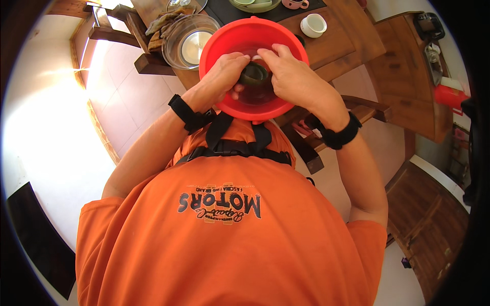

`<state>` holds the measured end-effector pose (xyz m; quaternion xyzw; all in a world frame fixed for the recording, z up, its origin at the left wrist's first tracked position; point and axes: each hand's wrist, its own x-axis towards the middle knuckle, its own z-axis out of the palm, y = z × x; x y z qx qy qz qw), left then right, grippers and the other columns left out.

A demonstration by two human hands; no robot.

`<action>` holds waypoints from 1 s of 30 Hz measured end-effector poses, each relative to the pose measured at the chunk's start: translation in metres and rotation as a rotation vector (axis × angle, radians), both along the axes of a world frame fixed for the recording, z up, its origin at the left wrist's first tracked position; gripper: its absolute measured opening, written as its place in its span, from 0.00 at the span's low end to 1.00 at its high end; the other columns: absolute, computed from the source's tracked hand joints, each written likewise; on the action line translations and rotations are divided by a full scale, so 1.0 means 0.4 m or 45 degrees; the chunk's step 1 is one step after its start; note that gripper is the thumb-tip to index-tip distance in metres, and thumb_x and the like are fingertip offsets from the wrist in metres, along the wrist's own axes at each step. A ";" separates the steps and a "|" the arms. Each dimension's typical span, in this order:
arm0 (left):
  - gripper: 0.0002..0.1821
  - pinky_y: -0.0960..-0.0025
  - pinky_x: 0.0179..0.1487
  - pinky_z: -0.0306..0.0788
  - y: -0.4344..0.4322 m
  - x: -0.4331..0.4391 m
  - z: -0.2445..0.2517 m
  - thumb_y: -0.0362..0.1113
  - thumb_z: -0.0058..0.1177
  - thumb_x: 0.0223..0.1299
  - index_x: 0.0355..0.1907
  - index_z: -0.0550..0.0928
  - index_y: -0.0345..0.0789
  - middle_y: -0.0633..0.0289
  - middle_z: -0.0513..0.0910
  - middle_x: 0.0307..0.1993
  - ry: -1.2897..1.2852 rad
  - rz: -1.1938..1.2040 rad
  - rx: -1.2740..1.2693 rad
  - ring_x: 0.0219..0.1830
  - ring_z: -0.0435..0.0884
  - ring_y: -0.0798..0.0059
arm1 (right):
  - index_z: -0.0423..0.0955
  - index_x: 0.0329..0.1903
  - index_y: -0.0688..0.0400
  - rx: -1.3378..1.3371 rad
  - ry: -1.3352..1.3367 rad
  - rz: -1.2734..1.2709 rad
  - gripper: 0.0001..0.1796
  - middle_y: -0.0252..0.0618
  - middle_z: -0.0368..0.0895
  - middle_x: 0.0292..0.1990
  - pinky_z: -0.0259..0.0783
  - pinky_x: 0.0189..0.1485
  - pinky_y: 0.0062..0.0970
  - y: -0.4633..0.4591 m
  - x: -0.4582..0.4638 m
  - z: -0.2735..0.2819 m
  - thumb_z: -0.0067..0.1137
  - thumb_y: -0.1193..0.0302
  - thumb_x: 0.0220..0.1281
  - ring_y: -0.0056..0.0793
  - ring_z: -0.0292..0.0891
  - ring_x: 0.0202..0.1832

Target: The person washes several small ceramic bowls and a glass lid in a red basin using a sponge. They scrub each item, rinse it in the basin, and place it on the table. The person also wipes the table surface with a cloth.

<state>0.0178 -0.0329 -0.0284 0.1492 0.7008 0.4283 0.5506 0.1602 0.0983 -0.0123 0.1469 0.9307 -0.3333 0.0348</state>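
Note:
A red plastic basin (254, 114) stands near the table's edge before me, with both my hands over its inside. My left hand (227, 74) grips a small dark green cup (254, 74), its fingers behind and under the cup's side. My right hand (285, 72) is at the cup's other side, fingers bent over the rim area; a small pale piece shows between the fingertips, too small to name. Whether the right fingers press on the cup cannot be told. The basin's bottom looks dark, partly hidden by the hands.
A clear glass bowl (168, 51) stands left of the basin, beside crumpled cloths (168, 23). A white cup (314, 26) is to the right. Farther back are a pink mug (294, 4) and a glass dish with pieces (254, 8). Wooden chairs flank the wooden table (344, 30).

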 end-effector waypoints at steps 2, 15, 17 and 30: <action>0.19 0.73 0.14 0.64 0.002 -0.005 -0.007 0.46 0.40 0.74 0.39 0.77 0.32 0.64 0.75 0.22 -0.089 0.027 0.039 0.16 0.71 0.78 | 0.68 0.57 0.62 -0.080 0.072 0.123 0.19 0.60 0.74 0.50 0.75 0.51 0.47 0.005 0.008 0.016 0.51 0.74 0.64 0.60 0.78 0.46; 0.34 0.74 0.11 0.62 0.017 -0.031 0.037 0.66 0.30 0.73 0.37 0.77 0.36 0.60 0.75 0.19 -0.484 -0.039 -0.195 0.10 0.69 0.77 | 0.75 0.42 0.62 -1.439 -0.235 -0.411 0.19 0.37 0.83 0.32 0.76 0.28 0.21 0.011 -0.005 0.039 0.58 0.56 0.71 0.22 0.80 0.28; 0.36 0.74 0.12 0.65 0.017 -0.024 0.038 0.68 0.28 0.72 0.37 0.77 0.36 0.60 0.75 0.19 -0.419 -0.038 -0.183 0.11 0.70 0.77 | 0.76 0.41 0.62 -1.518 -0.232 -0.437 0.18 0.37 0.82 0.32 0.76 0.28 0.19 0.010 -0.003 0.039 0.59 0.57 0.70 0.20 0.79 0.27; 0.35 0.80 0.20 0.70 -0.024 0.022 0.030 0.61 0.34 0.76 0.50 0.75 0.26 0.62 0.78 0.27 -0.048 -0.013 0.199 0.18 0.73 0.82 | 0.78 0.35 0.61 -0.906 0.484 -0.719 0.12 0.36 0.81 0.30 0.73 0.30 0.20 0.188 0.069 0.022 0.70 0.66 0.60 0.21 0.79 0.29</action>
